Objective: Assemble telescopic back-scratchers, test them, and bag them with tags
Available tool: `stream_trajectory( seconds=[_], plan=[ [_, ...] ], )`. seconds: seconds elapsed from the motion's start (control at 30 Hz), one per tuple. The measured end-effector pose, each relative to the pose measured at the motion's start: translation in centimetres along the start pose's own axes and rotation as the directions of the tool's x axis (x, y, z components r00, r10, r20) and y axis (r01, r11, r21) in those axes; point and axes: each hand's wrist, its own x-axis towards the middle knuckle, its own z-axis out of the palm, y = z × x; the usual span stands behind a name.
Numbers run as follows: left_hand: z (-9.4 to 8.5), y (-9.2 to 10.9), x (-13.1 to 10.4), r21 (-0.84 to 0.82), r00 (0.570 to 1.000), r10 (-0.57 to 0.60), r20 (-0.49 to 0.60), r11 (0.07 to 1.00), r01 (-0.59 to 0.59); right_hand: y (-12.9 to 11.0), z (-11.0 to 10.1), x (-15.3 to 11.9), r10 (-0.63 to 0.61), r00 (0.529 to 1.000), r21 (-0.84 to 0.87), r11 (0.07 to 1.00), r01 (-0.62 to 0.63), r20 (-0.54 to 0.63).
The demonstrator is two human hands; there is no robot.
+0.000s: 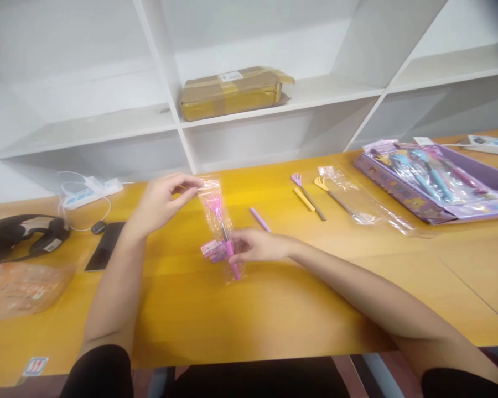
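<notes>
A pink back scratcher (pixel 221 221) with a claw-like head, metal rod and pink handle lies inside a clear plastic bag (pixel 209 186). My left hand (pixel 161 202) pinches the top corner of that bag. Lower down, my right hand (pixel 255 246) grips the handle through the plastic, thumb and fingers around it. A small printed tag (pixel 214 250) shows beside the handle. To the right of the bag lie a loose purple tube (pixel 259 219), a yellow tube (pixel 304 199), a purple-headed scratcher (pixel 309 197) and a yellow-headed scratcher (pixel 336 198), both with bare metal rods.
Clear wrappers (pixel 367 207) lie beside a purple box (pixel 415 202) holding several bagged scratchers. On the left are a phone (pixel 104 247), a power strip (pixel 92 193), a black strapped item (pixel 16 237) and an orange-printed bag (pixel 25 290). A taped parcel (pixel 236 94) sits on the white shelf.
</notes>
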Motion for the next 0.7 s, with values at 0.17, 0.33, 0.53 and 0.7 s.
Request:
stream_trajectory(
  seconds=[0.17,0.33,0.53,0.7],
  plan=[
    [-0.3,-0.3,-0.1,0.013,1.0,-0.018,-0.006,1.0,0.018,0.2,0.0,0.0,-0.044,0.999,-0.054,0.998,0.044,0.001],
    [-0.5,-0.4,-0.1,0.018,0.998,-0.059,0.018,0.998,0.059,-0.1,0.3,0.0,-0.022,1.0,-0.064,0.998,0.02,-0.018],
    [0.1,-0.5,0.2,0.049,0.992,-0.128,0.001,0.991,0.128,0.6,0.2,0.0,-0.048,0.998,-0.142,0.989,0.044,-0.026],
    [1.0,-1.1,0.5,0.014,0.985,-0.169,-0.036,0.985,0.17,0.8,0.1,0.1,-0.1,0.994,-0.214,0.973,0.087,-0.052]
  ],
)
